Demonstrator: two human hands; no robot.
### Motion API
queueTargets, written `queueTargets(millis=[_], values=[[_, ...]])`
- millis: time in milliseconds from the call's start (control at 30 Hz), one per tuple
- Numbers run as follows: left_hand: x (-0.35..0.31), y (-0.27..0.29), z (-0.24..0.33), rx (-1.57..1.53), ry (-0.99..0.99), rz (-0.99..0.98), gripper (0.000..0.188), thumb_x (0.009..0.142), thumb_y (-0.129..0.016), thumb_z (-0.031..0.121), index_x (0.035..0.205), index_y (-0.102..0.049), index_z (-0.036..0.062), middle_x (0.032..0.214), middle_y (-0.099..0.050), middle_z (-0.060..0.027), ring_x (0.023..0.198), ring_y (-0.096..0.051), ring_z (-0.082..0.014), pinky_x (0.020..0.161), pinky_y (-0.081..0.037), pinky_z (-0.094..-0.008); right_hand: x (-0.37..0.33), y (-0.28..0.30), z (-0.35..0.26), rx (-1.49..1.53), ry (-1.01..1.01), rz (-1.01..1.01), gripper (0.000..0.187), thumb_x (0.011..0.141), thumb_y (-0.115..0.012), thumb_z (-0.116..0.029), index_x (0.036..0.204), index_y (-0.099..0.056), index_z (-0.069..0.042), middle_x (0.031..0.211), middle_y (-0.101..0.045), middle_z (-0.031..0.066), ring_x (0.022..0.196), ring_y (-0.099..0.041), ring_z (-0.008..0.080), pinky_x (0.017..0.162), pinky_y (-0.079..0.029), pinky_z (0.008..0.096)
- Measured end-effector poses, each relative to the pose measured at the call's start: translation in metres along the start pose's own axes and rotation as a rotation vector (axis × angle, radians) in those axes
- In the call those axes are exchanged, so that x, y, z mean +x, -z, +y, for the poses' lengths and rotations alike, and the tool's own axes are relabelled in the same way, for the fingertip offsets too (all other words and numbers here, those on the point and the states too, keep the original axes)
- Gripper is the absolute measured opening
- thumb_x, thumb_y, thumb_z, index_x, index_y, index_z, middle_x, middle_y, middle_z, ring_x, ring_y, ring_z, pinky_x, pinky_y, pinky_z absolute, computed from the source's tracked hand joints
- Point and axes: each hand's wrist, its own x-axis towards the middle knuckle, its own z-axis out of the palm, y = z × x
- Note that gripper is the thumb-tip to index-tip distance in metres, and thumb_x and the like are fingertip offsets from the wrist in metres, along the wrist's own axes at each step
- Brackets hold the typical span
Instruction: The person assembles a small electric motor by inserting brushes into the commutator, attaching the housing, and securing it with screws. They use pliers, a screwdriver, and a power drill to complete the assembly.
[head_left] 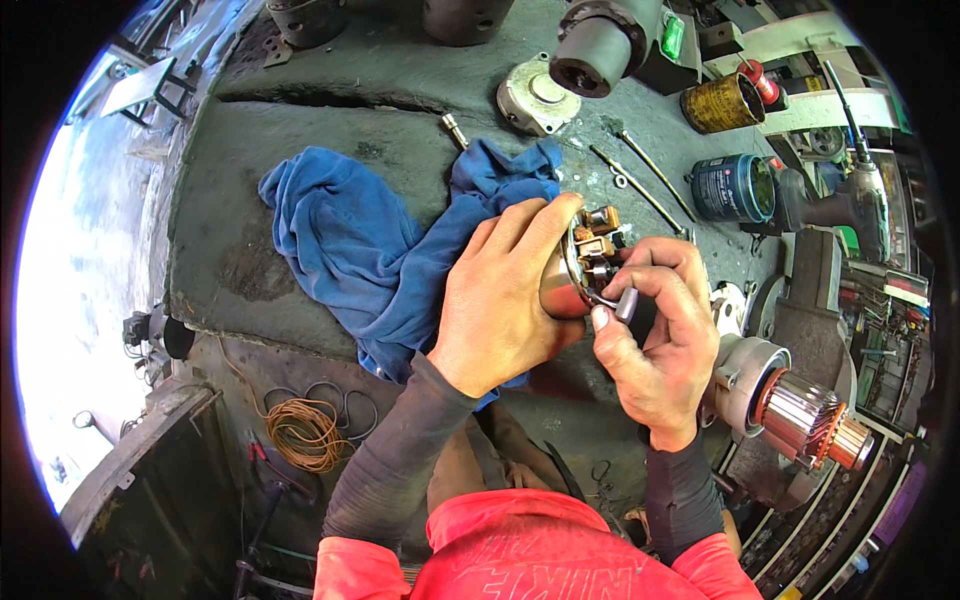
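In the middle, my left hand (515,290) is wrapped round a short cylindrical metal motor housing (563,287). Copper-coloured blocks and carbon brushes (596,247) show at its open end, which faces right. At the rim of that end, my right hand (660,335) is closed in a pinch on a small grey cylindrical piece (627,304); its fingertips hide part of the piece. A crumpled blue cloth (345,235) lies on the bench left of and behind my left hand.
A motor armature (800,415) in a light metal end housing (745,375) sits right, beside a vise (815,330). Behind are a round metal cover (540,95), thin rods (655,190), a blue can (730,188) and a yellow can (722,103). Coiled orange cable (305,435) lies below left.
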Motion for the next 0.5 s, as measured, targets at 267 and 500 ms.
queueTargets(millis=[267, 500], values=[[0.0, 0.001, 0.004, -0.009, 0.021, 0.048, 0.081, 0.068, -0.089, 0.013, 0.143, -0.06, 0.0078, 0.134, -0.067, -0.016, 0.12, -0.066, -0.0396, 0.103, -0.054, -0.0446, -0.007, -0.013, -0.008, -0.325, 0.241, 0.086, 0.034, 0.07, -0.081, -0.004, 0.102, -0.07, -0.002, 0.11, -0.063, 0.0153, 0.103, -0.063, 0.0343, 0.092, -0.052, 0.0431], [0.002, 0.004, -0.006, -0.055, -0.028, -0.011, 0.097, 0.06, -0.093, 0.016, 0.149, -0.055, 0.0066, 0.138, -0.062, -0.0167, 0.118, -0.064, -0.0393, 0.102, -0.054, -0.0459, 0.009, 0.007, 0.003, 0.193, -0.188, -0.042, 0.089, 0.073, -0.095, -0.022, 0.151, -0.057, -0.003, 0.153, -0.053, 0.0203, 0.138, -0.055, 0.0392, 0.118, -0.044, 0.0485]])
